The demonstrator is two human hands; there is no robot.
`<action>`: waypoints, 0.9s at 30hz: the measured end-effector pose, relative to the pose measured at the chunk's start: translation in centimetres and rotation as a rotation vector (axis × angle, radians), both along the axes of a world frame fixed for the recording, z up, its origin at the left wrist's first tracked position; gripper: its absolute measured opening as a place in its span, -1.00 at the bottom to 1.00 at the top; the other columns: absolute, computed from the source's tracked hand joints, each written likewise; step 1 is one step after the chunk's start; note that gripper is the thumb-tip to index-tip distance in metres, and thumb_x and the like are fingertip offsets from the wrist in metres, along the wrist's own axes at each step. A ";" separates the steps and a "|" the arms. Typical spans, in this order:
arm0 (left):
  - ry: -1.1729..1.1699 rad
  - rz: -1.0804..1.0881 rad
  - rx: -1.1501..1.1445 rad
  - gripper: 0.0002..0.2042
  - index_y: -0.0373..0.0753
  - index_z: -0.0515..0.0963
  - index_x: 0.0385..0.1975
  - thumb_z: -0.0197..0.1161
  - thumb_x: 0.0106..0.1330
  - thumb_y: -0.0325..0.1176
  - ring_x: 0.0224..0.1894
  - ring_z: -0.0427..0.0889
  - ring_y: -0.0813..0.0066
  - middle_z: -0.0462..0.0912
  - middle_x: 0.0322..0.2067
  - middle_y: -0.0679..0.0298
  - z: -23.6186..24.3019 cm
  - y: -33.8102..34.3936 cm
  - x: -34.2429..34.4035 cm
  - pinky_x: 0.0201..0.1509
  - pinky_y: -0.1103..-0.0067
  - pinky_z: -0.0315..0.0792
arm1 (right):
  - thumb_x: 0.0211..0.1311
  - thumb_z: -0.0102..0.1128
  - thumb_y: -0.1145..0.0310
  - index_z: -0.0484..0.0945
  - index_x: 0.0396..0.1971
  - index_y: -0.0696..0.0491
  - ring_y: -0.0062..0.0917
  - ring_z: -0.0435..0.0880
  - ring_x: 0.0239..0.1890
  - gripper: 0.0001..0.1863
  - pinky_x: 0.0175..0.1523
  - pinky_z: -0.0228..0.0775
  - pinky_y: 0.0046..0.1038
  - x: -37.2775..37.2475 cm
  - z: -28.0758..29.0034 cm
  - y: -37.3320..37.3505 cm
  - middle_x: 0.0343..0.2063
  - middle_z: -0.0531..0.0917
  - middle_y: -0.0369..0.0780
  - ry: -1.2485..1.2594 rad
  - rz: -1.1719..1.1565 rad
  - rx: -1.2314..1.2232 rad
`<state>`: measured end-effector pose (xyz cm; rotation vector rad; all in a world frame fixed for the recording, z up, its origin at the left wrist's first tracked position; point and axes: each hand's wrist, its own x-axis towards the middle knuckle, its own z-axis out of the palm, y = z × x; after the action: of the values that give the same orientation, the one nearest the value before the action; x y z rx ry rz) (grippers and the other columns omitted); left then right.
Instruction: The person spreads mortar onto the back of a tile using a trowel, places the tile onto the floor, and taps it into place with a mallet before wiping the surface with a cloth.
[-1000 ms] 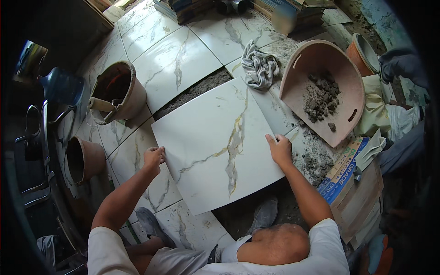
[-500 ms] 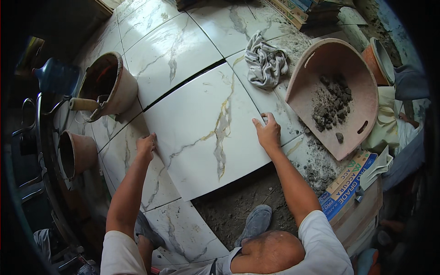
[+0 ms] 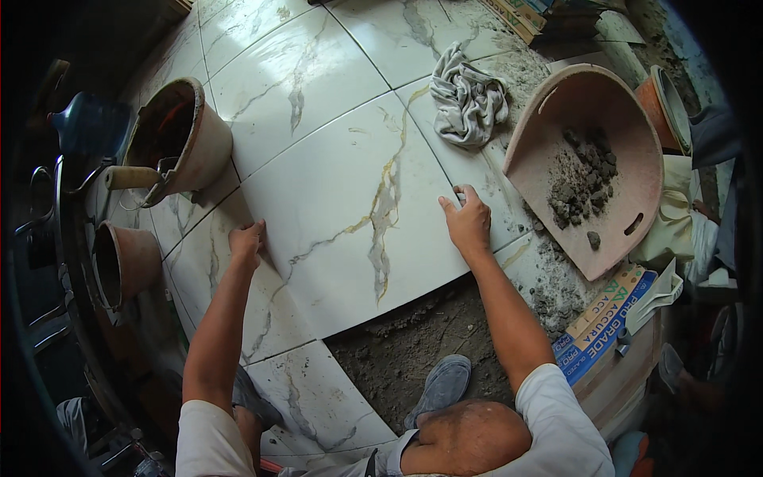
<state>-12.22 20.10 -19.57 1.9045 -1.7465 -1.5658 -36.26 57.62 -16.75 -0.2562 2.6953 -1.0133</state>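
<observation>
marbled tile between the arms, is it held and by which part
The marbled tile appears held by its two opposite sides: left grip at its left edge, right grip at its right. How far each reaches underneath cannot be told.

White marbled tile (image 3: 334,215) between left grip (image 3: 247,240) and right grip (image 3: 469,222)

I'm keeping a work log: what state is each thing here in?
Marbled tile: whole, patterned face up
Left hand: curled, at tile's left edge
Right hand: half-curled, at tile's right edge
Rag: crumpled
Pink tub: open, holding grey clumps
Large bucket: open
Small bucket: open, inside dark
Soil: uncovered
</observation>
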 end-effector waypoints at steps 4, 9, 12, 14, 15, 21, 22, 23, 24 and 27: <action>-0.011 0.056 0.049 -0.60 -0.47 0.49 -0.03 0.38 0.22 -0.35 -0.15 0.59 0.26 0.63 -0.16 0.10 0.2 -0.2 -0.3 -0.04 0.37 0.45 | 0.12 0.37 0.28 0.55 -0.06 0.23 -0.03 0.65 -0.08 -0.56 0.09 0.43 -0.22 -0.2 0.4 0.0 -0.17 0.67 0.10 -0.026 0.029 0.026; 0.038 0.105 0.108 -0.66 -0.50 0.49 -0.05 0.33 0.24 -0.45 -0.19 0.63 0.28 0.64 -0.19 0.11 -0.2 -0.5 -0.2 -0.08 0.41 0.46 | 0.08 0.39 0.32 0.55 -0.01 0.25 -0.07 0.62 0.02 -0.51 0.16 0.40 -0.21 -0.5 0.7 0.0 -0.08 0.64 0.11 -0.078 -0.018 -0.024; 0.033 0.120 0.115 -0.70 -0.49 0.51 -0.07 0.31 0.26 -0.46 -0.17 0.64 0.29 0.65 -0.18 0.12 -0.4 -0.6 -0.3 -0.09 0.42 0.45 | 0.06 0.40 0.32 0.55 0.00 0.26 -0.06 0.60 0.03 -0.49 0.17 0.39 -0.22 -0.2 0.8 -0.2 -0.09 0.63 0.13 -0.050 0.006 0.048; 0.016 0.126 0.118 -0.71 -0.46 0.52 -0.08 0.30 0.27 -0.45 -0.14 0.64 0.29 0.65 -0.17 0.13 -0.3 -0.5 -0.3 -0.08 0.42 0.43 | 0.06 0.40 0.32 0.55 0.00 0.27 -0.06 0.60 0.02 -0.49 0.17 0.39 -0.23 0.1 0.9 -0.3 -0.11 0.63 0.13 -0.046 0.019 0.058; 0.026 0.137 0.117 -0.72 -0.47 0.52 -0.08 0.30 0.26 -0.46 -0.15 0.64 0.30 0.65 -0.17 0.13 -0.2 -0.4 -0.4 -0.10 0.43 0.44 | 0.06 0.40 0.33 0.55 0.00 0.28 -0.05 0.59 0.00 -0.48 0.16 0.39 -0.24 0.1 0.9 -0.3 -0.13 0.64 0.13 -0.046 0.030 0.082; 0.145 0.293 0.087 -0.76 -0.48 0.54 -0.15 0.29 0.19 -0.60 -0.31 0.66 0.33 0.67 -0.32 0.13 0.4 1.3 -0.2 -0.22 0.49 0.51 | 0.01 0.42 0.40 0.59 -0.05 0.31 -0.11 0.65 -0.02 -0.52 0.14 0.44 -0.28 -1.3 0.9 0.1 -0.13 0.65 0.13 -0.045 0.050 0.062; 0.155 0.280 0.079 -0.72 -0.46 0.54 -0.07 0.29 0.22 -0.54 -0.22 0.65 0.36 0.68 -0.26 0.18 0.4 1.8 -0.1 -0.13 0.48 0.46 | -0.01 0.42 0.42 0.60 -0.07 0.31 -0.14 0.67 -0.04 -0.53 0.13 0.46 -0.30 -1.5 0.8 0.1 -0.13 0.66 0.12 -0.096 0.055 -0.002; 0.169 0.297 0.076 -0.71 -0.44 0.55 -0.07 0.31 0.21 -0.55 -0.22 0.65 0.37 0.68 -0.25 0.20 0.3 2.0 -0.1 -0.13 0.49 0.46 | -0.02 0.42 0.44 0.60 -0.09 0.32 -0.17 0.69 -0.05 -0.54 0.11 0.48 -0.32 -1.8 0.8 0.1 -0.14 0.67 0.12 -0.122 0.048 -0.045; 0.193 0.298 0.054 -0.71 -0.45 0.55 -0.07 0.31 0.19 -0.57 -0.21 0.65 0.37 0.68 -0.26 0.19 0.2 2.4 0.0 -0.11 0.49 0.47 | -0.03 0.42 0.44 0.60 -0.09 0.33 -0.19 0.70 -0.07 -0.54 0.10 0.48 -0.34 -1.8 0.7 0.1 -0.14 0.67 0.11 -0.127 0.054 -0.033; 0.236 0.337 -0.012 -0.76 -0.48 0.57 -0.15 0.30 0.16 -0.62 -0.31 0.67 0.35 0.67 -0.29 0.12 -0.1 2.8 0.0 -0.15 0.51 0.54 | -0.04 0.42 0.45 0.59 -0.07 0.33 -0.22 0.71 -0.08 -0.53 0.08 0.49 -0.36 -1.6 0.4 0.0 -0.15 0.69 0.09 -0.103 0.068 -0.027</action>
<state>-12.21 22.92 -19.69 1.8044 -1.2618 -1.5695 -37.88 57.66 -16.35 -0.2902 2.5643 -1.0151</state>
